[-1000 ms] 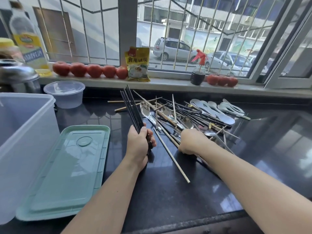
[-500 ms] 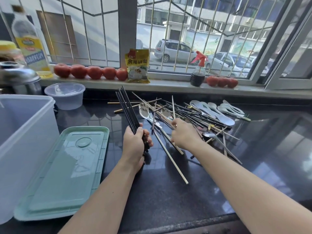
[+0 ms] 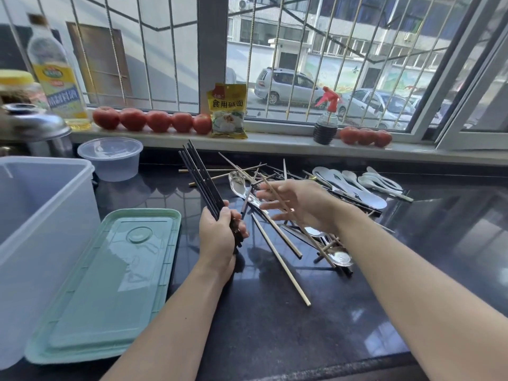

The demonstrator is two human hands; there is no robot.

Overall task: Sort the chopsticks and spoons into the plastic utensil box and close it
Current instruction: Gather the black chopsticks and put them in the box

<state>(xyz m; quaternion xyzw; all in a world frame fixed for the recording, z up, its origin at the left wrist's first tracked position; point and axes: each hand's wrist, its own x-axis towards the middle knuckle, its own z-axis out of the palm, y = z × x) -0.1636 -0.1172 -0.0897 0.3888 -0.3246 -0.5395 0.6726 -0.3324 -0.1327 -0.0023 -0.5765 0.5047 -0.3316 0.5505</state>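
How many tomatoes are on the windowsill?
8: five in a row left of the yellow packet, three right of the spray bottle. None looks hidden.

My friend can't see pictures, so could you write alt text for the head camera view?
A person's left hand grips a bundle of black chopsticks over a dark counter, while the right hand, fingers spread, reaches over a jumbled pile of chopsticks and spoons. A green lid and a translucent plastic box sit to the left.

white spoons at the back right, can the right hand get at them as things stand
Probably yes: the white spoons lie uncovered on the counter beyond the right hand, whose fingers are spread and seem to hold nothing. Only the low utensil pile lies between.
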